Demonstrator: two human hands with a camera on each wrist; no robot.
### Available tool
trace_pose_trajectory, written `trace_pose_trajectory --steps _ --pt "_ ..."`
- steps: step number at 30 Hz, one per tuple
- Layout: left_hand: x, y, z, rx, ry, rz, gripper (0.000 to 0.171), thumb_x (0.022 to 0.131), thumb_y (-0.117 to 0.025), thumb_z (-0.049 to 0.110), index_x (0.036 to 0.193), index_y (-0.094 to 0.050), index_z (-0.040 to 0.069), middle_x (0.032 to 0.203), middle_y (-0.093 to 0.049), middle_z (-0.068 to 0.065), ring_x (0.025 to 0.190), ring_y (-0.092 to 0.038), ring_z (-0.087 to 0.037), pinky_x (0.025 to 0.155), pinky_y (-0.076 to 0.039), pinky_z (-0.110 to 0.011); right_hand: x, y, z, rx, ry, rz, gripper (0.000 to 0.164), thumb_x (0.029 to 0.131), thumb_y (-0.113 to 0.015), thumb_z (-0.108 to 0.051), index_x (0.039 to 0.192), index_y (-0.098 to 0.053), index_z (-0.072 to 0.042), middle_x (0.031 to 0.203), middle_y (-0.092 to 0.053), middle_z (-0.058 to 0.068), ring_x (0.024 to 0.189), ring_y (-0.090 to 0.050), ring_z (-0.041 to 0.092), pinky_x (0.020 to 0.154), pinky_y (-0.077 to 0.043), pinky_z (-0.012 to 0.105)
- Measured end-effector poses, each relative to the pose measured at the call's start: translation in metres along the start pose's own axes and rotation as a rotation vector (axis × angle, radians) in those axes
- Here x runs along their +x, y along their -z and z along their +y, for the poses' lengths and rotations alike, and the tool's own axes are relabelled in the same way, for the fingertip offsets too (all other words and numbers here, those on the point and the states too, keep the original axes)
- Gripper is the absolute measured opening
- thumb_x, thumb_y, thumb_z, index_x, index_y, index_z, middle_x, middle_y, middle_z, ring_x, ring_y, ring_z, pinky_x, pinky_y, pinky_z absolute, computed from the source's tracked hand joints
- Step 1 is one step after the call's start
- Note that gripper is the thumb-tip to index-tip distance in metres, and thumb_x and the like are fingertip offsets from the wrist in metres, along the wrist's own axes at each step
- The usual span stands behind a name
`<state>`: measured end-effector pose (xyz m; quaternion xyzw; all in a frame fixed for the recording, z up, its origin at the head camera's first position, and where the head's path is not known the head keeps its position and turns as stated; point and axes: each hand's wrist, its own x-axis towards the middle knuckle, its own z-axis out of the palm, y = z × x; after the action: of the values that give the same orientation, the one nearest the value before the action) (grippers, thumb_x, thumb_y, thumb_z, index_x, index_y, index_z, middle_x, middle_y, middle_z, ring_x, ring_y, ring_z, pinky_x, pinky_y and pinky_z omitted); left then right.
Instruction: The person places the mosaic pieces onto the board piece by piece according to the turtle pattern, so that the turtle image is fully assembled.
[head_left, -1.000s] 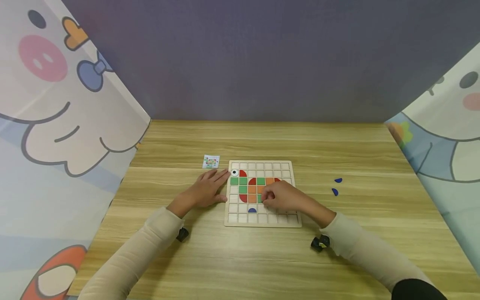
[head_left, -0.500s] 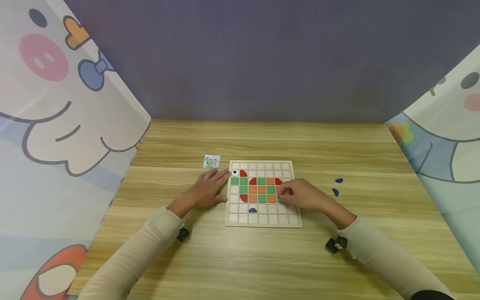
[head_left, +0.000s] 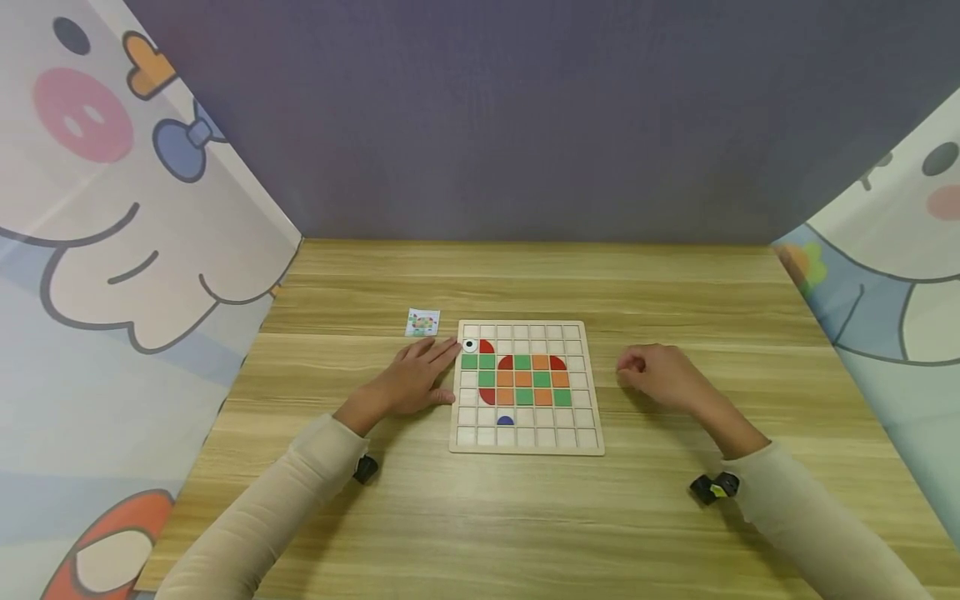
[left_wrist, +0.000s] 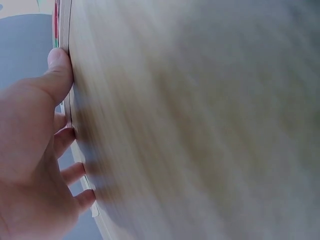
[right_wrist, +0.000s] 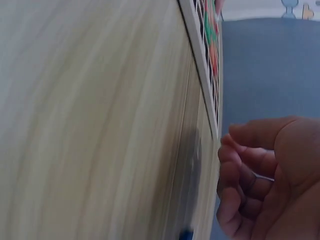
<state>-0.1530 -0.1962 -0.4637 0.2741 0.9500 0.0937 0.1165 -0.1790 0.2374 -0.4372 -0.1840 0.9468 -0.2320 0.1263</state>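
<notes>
A square wooden grid board (head_left: 525, 438) lies on the table. Red, green and orange tiles form a block on it, with an eye tile (head_left: 469, 346) at upper left. One blue half-round piece (head_left: 506, 421) sits in a lower cell. My left hand (head_left: 408, 382) lies with fingers spread at the board's left edge; its thumb (left_wrist: 59, 65) and fingertips touch that edge in the left wrist view. My right hand (head_left: 663, 377) hovers right of the board, fingers loosely curled, with nothing visible in them. A blue piece (right_wrist: 186, 234) shows below it in the right wrist view.
A small picture card (head_left: 422, 322) lies behind the left hand, near the board's upper left corner. The wooden table (head_left: 480, 533) runs back to a dark panel (head_left: 525, 125). Cartoon-printed walls stand at both sides.
My right hand has moved right, off the board, uncovering a green tile in the lower right of the pattern. It now covers the loose blue pieces. The left hand stays put.
</notes>
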Motion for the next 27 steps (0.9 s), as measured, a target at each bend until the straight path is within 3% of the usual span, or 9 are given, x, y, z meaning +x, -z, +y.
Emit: trace_pose_trajectory --steps 7,14,27 --pt "-0.002 0.002 0.001 -0.003 0.003 -0.007 0.088 0.097 -0.061 0.053 0.163 -0.024 0.009 0.169 -0.026 -0.012 0.151 -0.027 -0.048 0.117 -0.028 -0.069 -0.014 0.016 0.025 -0.043 -0.082 0.017 0.019 0.098 -0.065 -0.022 0.106 -0.073 -0.008 0.088 -0.072 0.002 0.075 -0.061 0.013 0.068 -0.048 0.034" --pt "-0.001 0.003 0.000 -0.003 0.000 -0.008 0.088 0.097 -0.061 0.053 0.163 -0.024 0.009 0.169 -0.026 -0.012 0.152 -0.027 -0.048 0.117 -0.028 -0.069 -0.021 0.021 0.040 -0.062 -0.119 0.020 0.023 0.095 -0.066 -0.022 0.105 -0.071 -0.002 0.092 -0.074 0.010 0.082 -0.068 0.023 0.074 -0.054 0.046" --pt "-0.001 0.002 0.001 -0.010 -0.004 -0.011 0.088 0.097 -0.060 0.053 0.163 -0.023 0.009 0.170 -0.024 -0.012 0.152 -0.026 -0.048 0.117 -0.027 -0.069 -0.025 0.019 0.046 -0.081 -0.170 0.002 0.014 0.089 -0.071 -0.019 0.092 -0.069 -0.006 0.084 -0.071 0.007 0.073 -0.060 0.016 0.066 -0.048 0.036"
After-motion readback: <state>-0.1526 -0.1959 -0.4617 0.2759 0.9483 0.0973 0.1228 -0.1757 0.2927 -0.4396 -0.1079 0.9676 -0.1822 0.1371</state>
